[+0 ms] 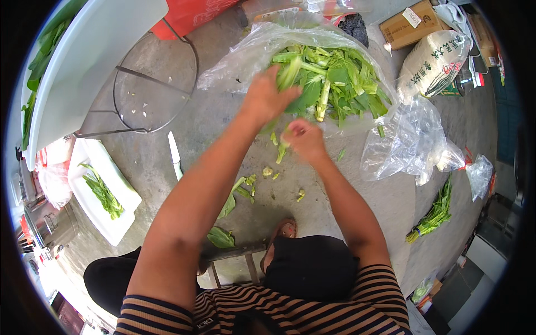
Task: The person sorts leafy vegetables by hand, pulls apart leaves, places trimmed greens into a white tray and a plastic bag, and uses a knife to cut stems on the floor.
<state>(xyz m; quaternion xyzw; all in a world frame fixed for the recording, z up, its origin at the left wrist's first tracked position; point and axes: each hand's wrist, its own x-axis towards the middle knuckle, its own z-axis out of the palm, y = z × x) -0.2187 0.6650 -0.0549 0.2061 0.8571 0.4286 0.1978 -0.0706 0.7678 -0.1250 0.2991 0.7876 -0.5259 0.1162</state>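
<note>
At centre frame, a stalk (282,149) is being pinched in the closed right hand (304,138), hanging near-vertical, cut end towards the floor (167,100). Greens (329,84) in the bag (234,67) are being gripped by the left hand (268,97). Advisably, stalks are being separated singly, gripped low.

Materials and finishes, floor work area

Clear plastic bag (234,67): thin, glossy, crinkled film. Leafy greens (329,84): smooth, waxy, slightly shiny. Concrete floor (167,156): matt, rough, stained. White tray (120,218): smooth plastic, low sheen. Wire stand (192,67): thin dark metal rod. Steel pot (53,226): brushed, reflective metal. Cardboard box (405,28): matt brown paper board. Striped shirt (312,318): soft knitted cloth.
</note>
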